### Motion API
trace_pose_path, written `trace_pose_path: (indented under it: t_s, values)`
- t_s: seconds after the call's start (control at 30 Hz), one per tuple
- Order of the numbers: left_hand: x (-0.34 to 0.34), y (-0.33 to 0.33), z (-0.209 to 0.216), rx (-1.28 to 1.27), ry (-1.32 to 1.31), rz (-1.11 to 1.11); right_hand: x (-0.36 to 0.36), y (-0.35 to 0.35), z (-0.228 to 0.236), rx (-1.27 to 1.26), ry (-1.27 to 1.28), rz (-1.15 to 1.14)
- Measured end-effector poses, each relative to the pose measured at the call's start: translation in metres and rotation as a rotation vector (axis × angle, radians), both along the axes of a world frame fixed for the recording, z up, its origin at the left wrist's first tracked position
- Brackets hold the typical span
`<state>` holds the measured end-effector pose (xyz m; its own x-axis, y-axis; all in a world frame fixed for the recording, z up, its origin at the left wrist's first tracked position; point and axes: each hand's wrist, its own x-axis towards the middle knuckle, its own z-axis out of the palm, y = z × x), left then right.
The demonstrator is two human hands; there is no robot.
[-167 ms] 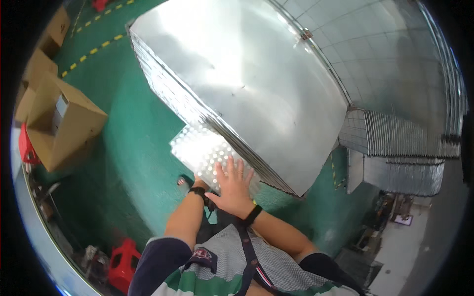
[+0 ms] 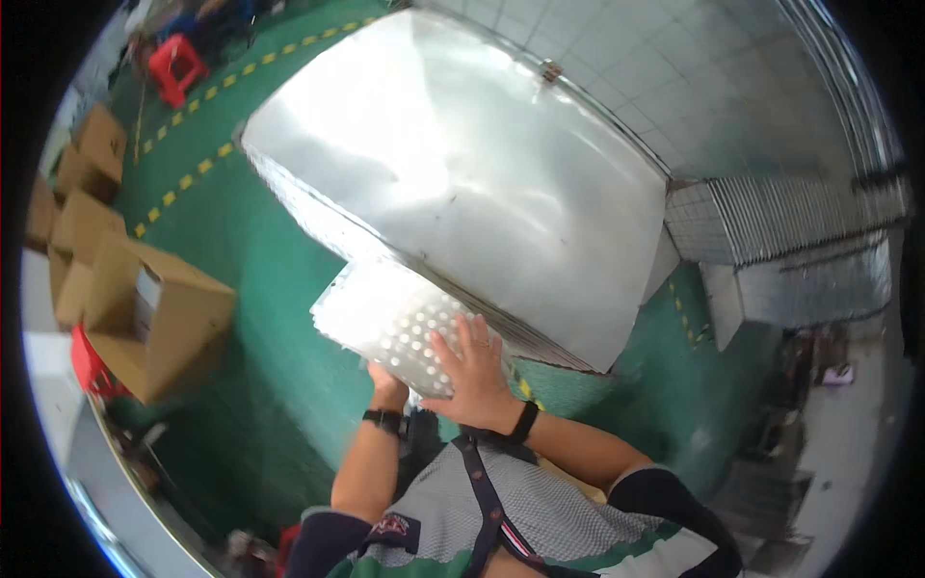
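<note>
A whitish, semi-transparent stack of sheets [image 2: 417, 337] with rows of round pale dots is in front of my body, beside the near edge of a large stack of shiny metal sheets [image 2: 482, 183]. My left hand [image 2: 389, 386] holds its near left side from beneath, with most of the fingers hidden under it. On its top right part lies my right hand [image 2: 474, 378], fingers stretched out and apart. Its far end reaches the side of the metal stack; whether they touch I cannot tell.
Open cardboard boxes [image 2: 188, 318] stand at the left on the green floor [image 2: 279, 356]. Red stools [image 2: 175, 69] are at the far left and left edge. Racked metal panels [image 2: 790, 222] and a tiled wall [image 2: 665, 67] are at the right.
The view has shifted, bringing more of the boxes and a red stool into sight. The dotted stack sits lower left, still between both hands; my left hand shows more plainly.
</note>
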<state>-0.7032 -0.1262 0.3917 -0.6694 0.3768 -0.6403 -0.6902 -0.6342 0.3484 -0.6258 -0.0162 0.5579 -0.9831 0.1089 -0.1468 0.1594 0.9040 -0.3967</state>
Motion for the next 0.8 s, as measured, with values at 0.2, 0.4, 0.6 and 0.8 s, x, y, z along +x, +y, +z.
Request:
trace_pose_path:
  t_s: [0.2, 0.4, 0.6, 0.8]
  values:
    - [-0.091, 0.018, 0.130, -1.175, 0.768, -0.340, -0.034, 0.046, -0.005, -0.330, 0.679, -0.274]
    - [-0.169, 0.120, 0.203, -1.593, 1.234, -0.768, -0.097, 0.116, -0.032, -1.093, 0.744, -0.505]
    - [-0.233, 0.167, 0.167, -1.491, 1.353, -1.131, -0.150, 0.170, -0.099, -1.026, 0.481, -0.738]
    - [-0.260, 0.178, 0.188, -1.386, 1.394, -1.424, -0.147, 0.166, -0.079, -0.752, 0.398, -0.748]
